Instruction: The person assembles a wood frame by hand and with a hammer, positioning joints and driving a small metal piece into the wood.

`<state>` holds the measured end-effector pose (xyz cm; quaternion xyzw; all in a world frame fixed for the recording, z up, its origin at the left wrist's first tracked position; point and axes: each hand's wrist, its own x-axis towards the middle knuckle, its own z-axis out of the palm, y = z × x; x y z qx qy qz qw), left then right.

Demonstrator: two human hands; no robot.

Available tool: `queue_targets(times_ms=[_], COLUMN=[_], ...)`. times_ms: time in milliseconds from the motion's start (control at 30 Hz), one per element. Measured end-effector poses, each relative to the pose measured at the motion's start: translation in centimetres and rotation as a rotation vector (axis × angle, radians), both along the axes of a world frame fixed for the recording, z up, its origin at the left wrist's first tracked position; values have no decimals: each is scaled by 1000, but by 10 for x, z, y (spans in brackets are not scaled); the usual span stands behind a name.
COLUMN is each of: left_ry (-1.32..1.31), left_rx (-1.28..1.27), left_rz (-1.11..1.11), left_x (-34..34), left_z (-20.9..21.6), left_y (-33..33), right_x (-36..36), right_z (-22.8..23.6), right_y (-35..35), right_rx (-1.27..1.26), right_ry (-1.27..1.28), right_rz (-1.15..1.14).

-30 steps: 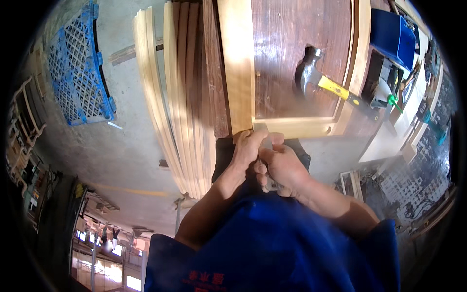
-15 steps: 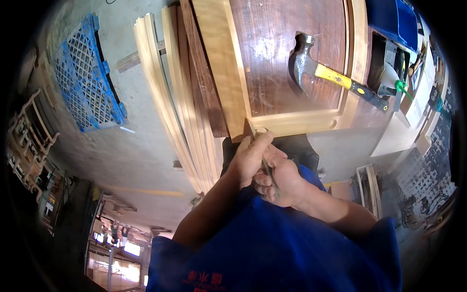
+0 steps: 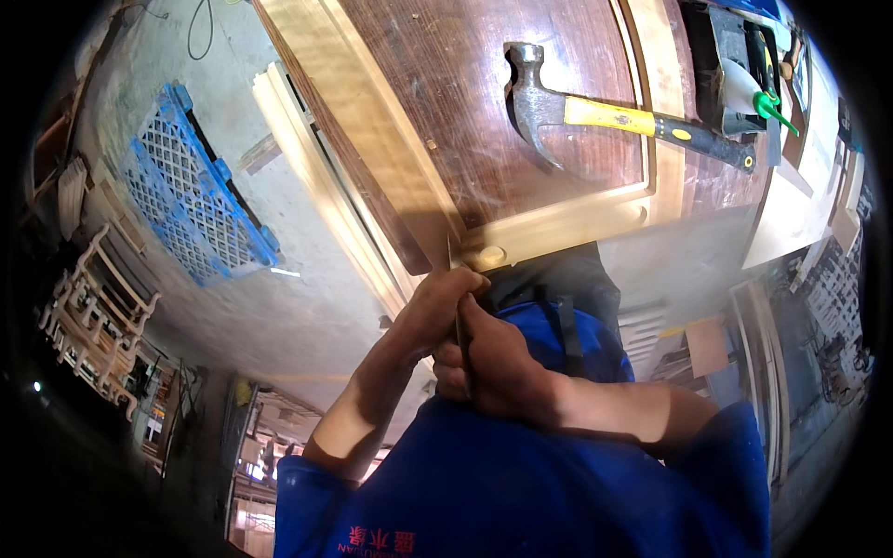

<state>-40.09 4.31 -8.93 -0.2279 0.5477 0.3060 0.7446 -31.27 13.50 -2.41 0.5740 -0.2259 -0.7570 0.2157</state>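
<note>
Both my hands are closed on a thin, narrow blade-like tool [image 3: 460, 349] whose exact kind I cannot make out. My left hand [image 3: 435, 302] grips it farther up, and its narrow tip reaches the near left corner of a pale wooden frame [image 3: 521, 240]. Lower down, close to my body, my right hand [image 3: 498, 363] wraps round the same tool. The frame surrounds a dark reddish-brown panel [image 3: 419, 74]. On that panel lies a claw hammer [image 3: 605, 115] with a yellow and black handle, untouched, its head to the left.
Long pale wood strips [image 3: 312, 167] lie left of the frame. Farther left, a blue-edged lattice crate [image 3: 200, 186] is on the floor. At the right are a white bottle with a green nozzle [image 3: 744, 91] and pale boards [image 3: 781, 214]. Curved wooden parts [image 3: 102, 325] are stacked far left.
My hands have shifted left with the tool, which now points more straight up the picture. The view has turned, so the frame and hammer appear farther left. Both hands keep their grip.
</note>
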Motion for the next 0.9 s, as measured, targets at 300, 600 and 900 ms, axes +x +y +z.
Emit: queue_targets(times_ms=[300,600,900], left_ry=[3,134,264], left_rx=[24,-22,57], left_rz=[-81,-352,-633], left_x=[-7,-22,-29], left_z=[-3,12,12], left_y=[2,27,37], right_x=[-6,1,18], right_z=[5,-3,-10], right_y=[0,-1,-9], right_rx=[21,-19,1], right_ry=[-47,-5,131], right_rz=[-46,-200,-455])
